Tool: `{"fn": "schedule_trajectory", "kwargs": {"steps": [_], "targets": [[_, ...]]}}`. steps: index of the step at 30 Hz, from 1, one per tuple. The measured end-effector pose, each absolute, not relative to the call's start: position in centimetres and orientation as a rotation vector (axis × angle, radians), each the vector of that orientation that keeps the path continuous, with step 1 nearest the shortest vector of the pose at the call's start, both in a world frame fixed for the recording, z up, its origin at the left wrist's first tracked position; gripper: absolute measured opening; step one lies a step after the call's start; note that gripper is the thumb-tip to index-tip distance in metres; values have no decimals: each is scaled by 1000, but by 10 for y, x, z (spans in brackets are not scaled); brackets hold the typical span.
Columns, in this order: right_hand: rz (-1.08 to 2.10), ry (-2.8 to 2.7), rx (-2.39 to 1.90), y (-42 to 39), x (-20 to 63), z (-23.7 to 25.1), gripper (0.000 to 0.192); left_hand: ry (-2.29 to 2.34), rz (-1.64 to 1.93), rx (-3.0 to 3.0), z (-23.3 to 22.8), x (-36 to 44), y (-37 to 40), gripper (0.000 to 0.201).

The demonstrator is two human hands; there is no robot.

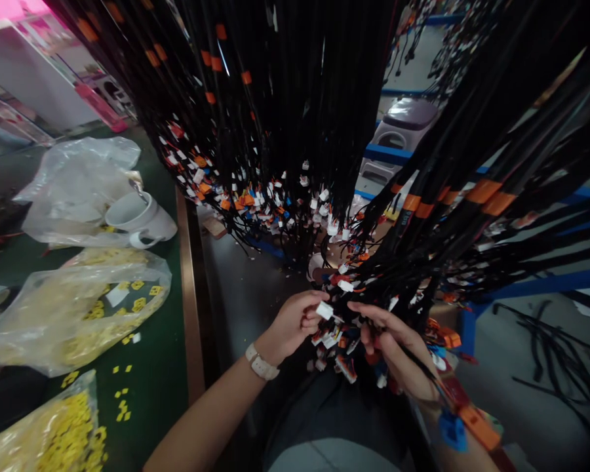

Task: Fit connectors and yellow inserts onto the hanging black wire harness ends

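Left hand (295,324) pinching a white connector (324,310), right hand (398,354) curled among limp, light harness wires (403,275) just above: better gripped at rigid plastic housings, probably snag-prone.

Hanging wire bundles (285,98) run out past the top edge. The right hand (398,354) is partly hidden behind connectors (334,337); its wrist is covered. Bag of yellow parts (44,432), cut at the bottom edge. Connector markings too small to read.

A wiring factory: hanging cable harnesses (285,118), bagged yellow connectors (63,432) on a workbench (152,387).
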State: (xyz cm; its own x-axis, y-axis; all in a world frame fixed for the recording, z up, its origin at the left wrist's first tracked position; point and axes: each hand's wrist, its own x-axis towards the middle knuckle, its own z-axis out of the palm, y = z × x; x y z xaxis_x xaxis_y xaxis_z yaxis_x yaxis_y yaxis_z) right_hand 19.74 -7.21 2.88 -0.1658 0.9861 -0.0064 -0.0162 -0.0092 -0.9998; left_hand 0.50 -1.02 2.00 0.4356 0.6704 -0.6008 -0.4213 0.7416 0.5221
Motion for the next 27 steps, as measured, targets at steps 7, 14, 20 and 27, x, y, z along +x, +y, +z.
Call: {"fn": "schedule_trajectory", "kwargs": {"steps": [7, 14, 20, 27], "targets": [[1699, -783, -765, -77, 195, 39, 42, 1111, 967, 354, 23, 8, -10, 24], [1720, -785, -769, -74, 194, 40, 41, 915, 961, 391, 21, 8, -14, 18], [1575, -1057, -914, -72, 196, 28, 40, 818, 819, 401, 26, 10, -19, 21], [1503, -1145, -1083, -68, 196, 26, 36, 822, 769, 421, 24, 12, -22, 21]]}}
